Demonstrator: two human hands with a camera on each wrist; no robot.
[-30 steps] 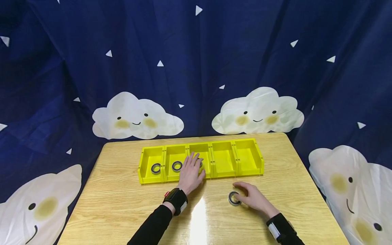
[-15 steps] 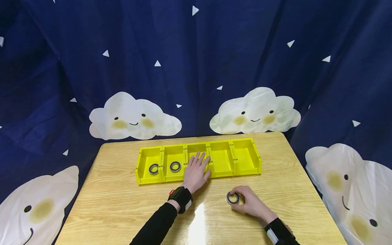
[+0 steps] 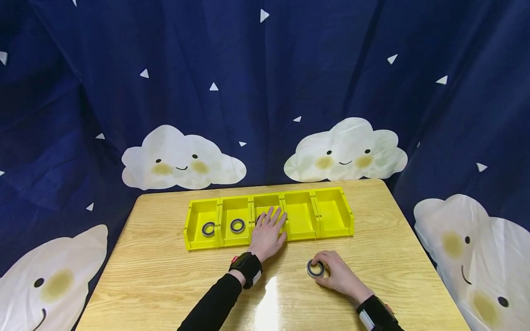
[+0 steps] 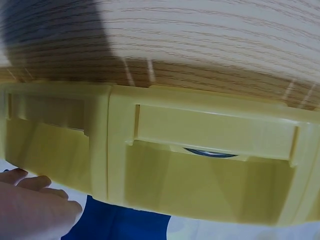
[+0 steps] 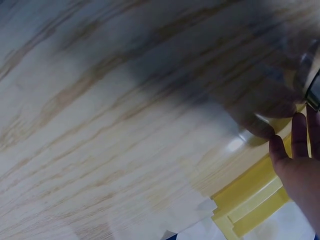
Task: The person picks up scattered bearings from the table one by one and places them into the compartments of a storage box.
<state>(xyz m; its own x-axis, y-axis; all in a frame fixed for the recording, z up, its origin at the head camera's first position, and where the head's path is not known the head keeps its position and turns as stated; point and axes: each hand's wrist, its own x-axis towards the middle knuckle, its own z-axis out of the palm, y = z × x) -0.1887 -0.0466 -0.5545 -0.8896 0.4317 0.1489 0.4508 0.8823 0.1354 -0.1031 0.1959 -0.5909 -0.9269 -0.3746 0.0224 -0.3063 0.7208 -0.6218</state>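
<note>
My left hand (image 3: 267,236) lies over the middle compartment of the yellow bin row (image 3: 294,236), fingers extended and slightly spread. Part of a ball bearing (image 3: 259,218) shows beside those fingers; the rest is hidden. In the left wrist view, the left fingers (image 4: 42,192) reach beyond the bin's front wall. On the table in front of the row, my right hand (image 3: 341,276) pinches another bearing (image 3: 309,270) between thumb and fingers, its ring facing up. The right wrist view catches the right hand (image 5: 302,165) at its edge, with a dark rim of the bearing (image 5: 314,92) above the fingertips.
One bearing (image 3: 208,234) sits in the leftmost compartment, another (image 3: 238,230) in the second. The two right compartments (image 3: 331,209) show bare yellow floors. A wooden table (image 3: 157,276) carries everything, and a dark blue curtain (image 3: 265,69) with clouds hangs behind it.
The right fingers have closed round the bearing on the table, which shifted slightly. My left hand has moved a little right over the middle compartment, and the bearing there now shows on its left side.
</note>
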